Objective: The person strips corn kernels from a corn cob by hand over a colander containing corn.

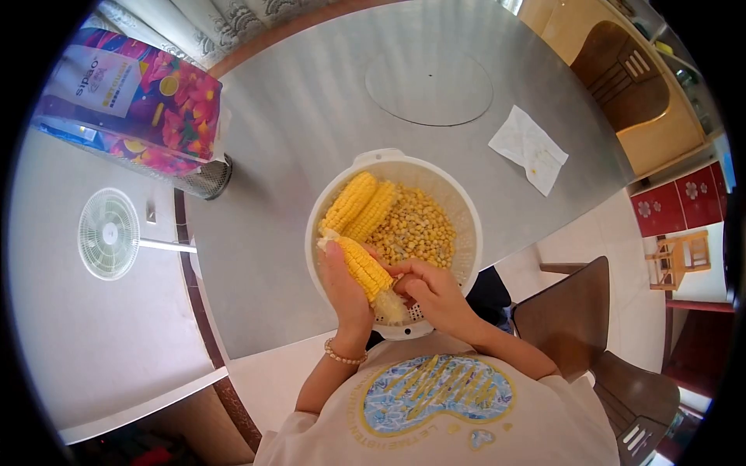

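Observation:
A partly stripped corn cob point(363, 266) lies tilted in my left hand point(347, 293), whose fingers wrap round it above a white basket point(316, 264). The cob's lower end is bare and pale; yellow kernels cover the rest. My right hand point(437, 298) has its fingers curled against the cob's right side, near the edge of the kernels. Its fingertips are partly hidden. Inside the basket, two whole corn cobs point(350, 200) rest at the upper left, beside a heap of loose kernels point(416, 227).
The basket stands at the grey table's point(268, 256) near edge. A crumpled tissue point(530, 149) lies to the right. At the upper left are a colourful bag point(148, 97) and a mesh holder point(210, 179). Beyond stands a fan point(109, 233); a brown chair point(571, 314) is at right.

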The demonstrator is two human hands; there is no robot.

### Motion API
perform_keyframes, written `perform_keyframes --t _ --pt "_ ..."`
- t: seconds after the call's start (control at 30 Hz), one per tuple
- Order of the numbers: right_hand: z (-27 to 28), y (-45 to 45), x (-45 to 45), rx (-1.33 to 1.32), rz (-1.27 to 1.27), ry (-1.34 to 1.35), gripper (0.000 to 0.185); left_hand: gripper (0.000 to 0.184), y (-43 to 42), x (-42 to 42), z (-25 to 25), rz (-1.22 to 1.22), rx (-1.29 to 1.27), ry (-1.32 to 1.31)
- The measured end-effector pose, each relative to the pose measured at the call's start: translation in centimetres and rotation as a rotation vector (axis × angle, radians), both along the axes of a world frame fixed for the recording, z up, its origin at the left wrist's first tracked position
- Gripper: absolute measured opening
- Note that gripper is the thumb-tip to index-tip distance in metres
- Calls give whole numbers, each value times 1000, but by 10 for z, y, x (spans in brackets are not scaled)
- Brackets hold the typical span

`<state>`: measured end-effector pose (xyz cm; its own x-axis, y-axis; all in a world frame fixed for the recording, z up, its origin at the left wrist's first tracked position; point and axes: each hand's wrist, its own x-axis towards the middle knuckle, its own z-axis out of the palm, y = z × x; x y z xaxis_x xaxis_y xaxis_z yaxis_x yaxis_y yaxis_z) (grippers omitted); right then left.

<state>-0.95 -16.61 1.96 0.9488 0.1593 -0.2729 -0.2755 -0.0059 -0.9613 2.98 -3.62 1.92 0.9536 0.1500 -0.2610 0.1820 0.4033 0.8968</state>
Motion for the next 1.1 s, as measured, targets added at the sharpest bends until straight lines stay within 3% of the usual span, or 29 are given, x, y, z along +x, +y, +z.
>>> perform_keyframes --t 0.3,0.47,0.6,0.67,0.77,0.87,1.1 --pt "-6 0 3 47 32 -11 38 38 -4 -2 3 66 -4 -150" --pt "-7 4 3 -93 48 -237 51 33 -3 -1 -1 -33 -51 -101" --pt "-11 6 -2 9 -3 -114 56 28 -5 -2 5 -134 1 -126" --pt "-2 5 -2 -296 53 -184 55 28 -5 -4 1 -155 16 -158" --pt "10 6 0 -502 134 -247 51 28 -4 -5 -13 -109 113 -144" --pt "-7 9 -4 -581 101 -413 50 33 -6 -7 -6 -127 136 -122" --pt "-3 12 -7 -715 134 -365 43 35 0 -4 -16 -183 212 -92"
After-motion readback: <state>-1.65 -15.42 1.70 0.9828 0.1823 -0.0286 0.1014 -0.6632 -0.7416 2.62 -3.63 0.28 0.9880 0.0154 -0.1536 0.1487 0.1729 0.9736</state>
